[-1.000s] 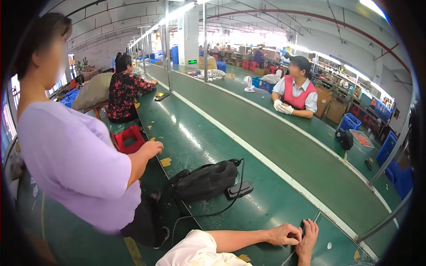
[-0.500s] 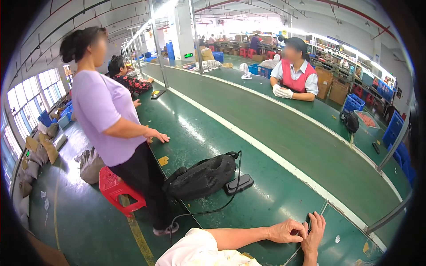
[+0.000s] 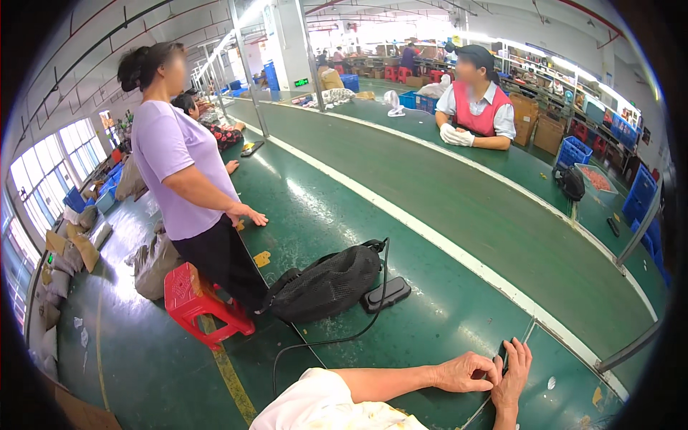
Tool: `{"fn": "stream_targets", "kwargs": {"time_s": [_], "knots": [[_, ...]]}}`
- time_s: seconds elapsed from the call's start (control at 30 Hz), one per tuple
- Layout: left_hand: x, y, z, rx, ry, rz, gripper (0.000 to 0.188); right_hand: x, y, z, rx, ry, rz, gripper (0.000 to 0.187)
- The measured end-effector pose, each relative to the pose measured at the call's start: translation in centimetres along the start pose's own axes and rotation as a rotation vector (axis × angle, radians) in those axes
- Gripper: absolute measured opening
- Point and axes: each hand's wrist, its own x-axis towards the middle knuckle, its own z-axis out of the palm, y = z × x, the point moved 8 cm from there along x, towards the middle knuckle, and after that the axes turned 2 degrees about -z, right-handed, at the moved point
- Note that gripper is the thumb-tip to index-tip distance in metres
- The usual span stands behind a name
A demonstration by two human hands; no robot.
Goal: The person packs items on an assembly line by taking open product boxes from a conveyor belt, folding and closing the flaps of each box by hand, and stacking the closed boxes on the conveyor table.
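Note:
My left hand (image 3: 466,373) rests over the green tabletop (image 3: 430,330) at the lower right. Its fingers are curled in, with thumb and fingertips pressed close beside my other hand. Whatever they may hold is hidden. My right hand (image 3: 512,374) lies on the table against it, fingers stretched out and pointing away from me. A small dark thing (image 3: 499,364) shows between the two hands; its kind cannot be made out. Farther left on the table lie a black mesh bag (image 3: 326,283) and a black oblong case (image 3: 387,294), with a black cable (image 3: 344,340) curving past them.
A conveyor belt (image 3: 459,208) runs beyond the table. Across it a person in a pink vest (image 3: 474,111) leans on the far side, wearing white gloves. A person in a lilac top (image 3: 183,165) stands at left beside a red stool (image 3: 201,301). A metal post (image 3: 634,344) rises at right.
The view has shifted slightly. More of the red stool shows beside the standing person, whose body has moved a little. My hands keep nearly the same pose.

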Motion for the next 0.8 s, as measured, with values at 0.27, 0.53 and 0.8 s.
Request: {"fn": "stream_targets", "kwargs": {"time_s": [0.27,0.53,0.8], "knots": [[-0.27,0.35,0.15,0.001,0.002,0.004,0.011,-0.28,-0.14,0.05,-0.006,-0.003,-0.002,0.040],[-0.14,0.12,0.20,0.009,-0.016,-0.001,0.012,-0.23,0.00,-0.03,-0.016,0.009,0.002,0.039],[0.15,0.14,0.13,0.011,-0.007,-0.002,0.012,0.01,0.19,-0.16,-0.008,0.012,-0.006,0.039]]}}
